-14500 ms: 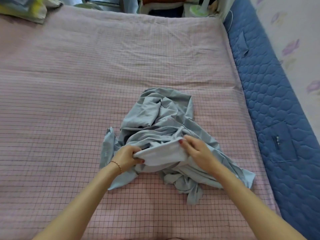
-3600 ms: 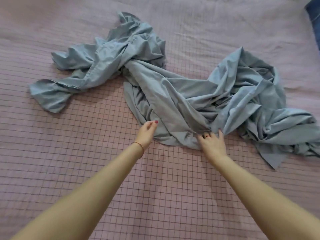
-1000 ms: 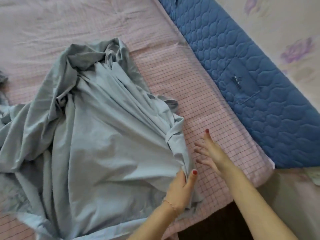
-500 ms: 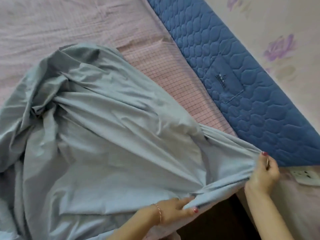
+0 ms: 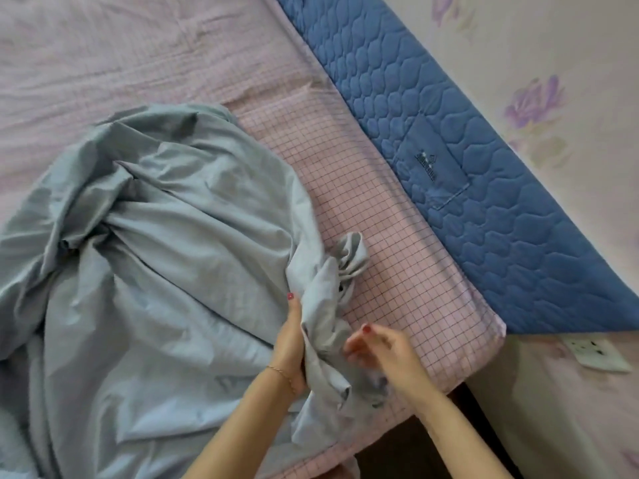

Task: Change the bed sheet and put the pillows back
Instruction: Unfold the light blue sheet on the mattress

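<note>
Seen from the head camera, a pale grey-blue sheet (image 5: 145, 271) of thin, soft woven cloth lies heaped in deep folds and long creases over the left and middle of the bed. Under it the mattress wears a pink cover (image 5: 397, 271) printed with a fine dark grid, smooth near the corner and puckered further up.

The left hand (image 5: 290, 344) grips a gathered rope of the sheet close to the bed's near right corner: the thumb lies up along the cloth, its nail painted red, and the other fingers are wrapped round the bunch from behind, mostly hidden by it. A thin chain bracelet (image 5: 280, 373) circles that wrist. Above the grip the bunch ends in a twisted knot-like tuft (image 5: 349, 257) resting on the pink cover.

The right hand (image 5: 383, 350) is just beside the bunch, blurred, with fingers loosely curled and slightly apart; whether its fingertips touch the cloth cannot be told.

Along the right side of the bed runs a blue quilted pad (image 5: 484, 209), stitched in rounded cobble shapes, with a flat sewn pocket bearing small embroidery. Beyond it is a pale wall (image 5: 553, 63) with faded purple flowers, and lower down a white socket plate (image 5: 594, 352).
</note>
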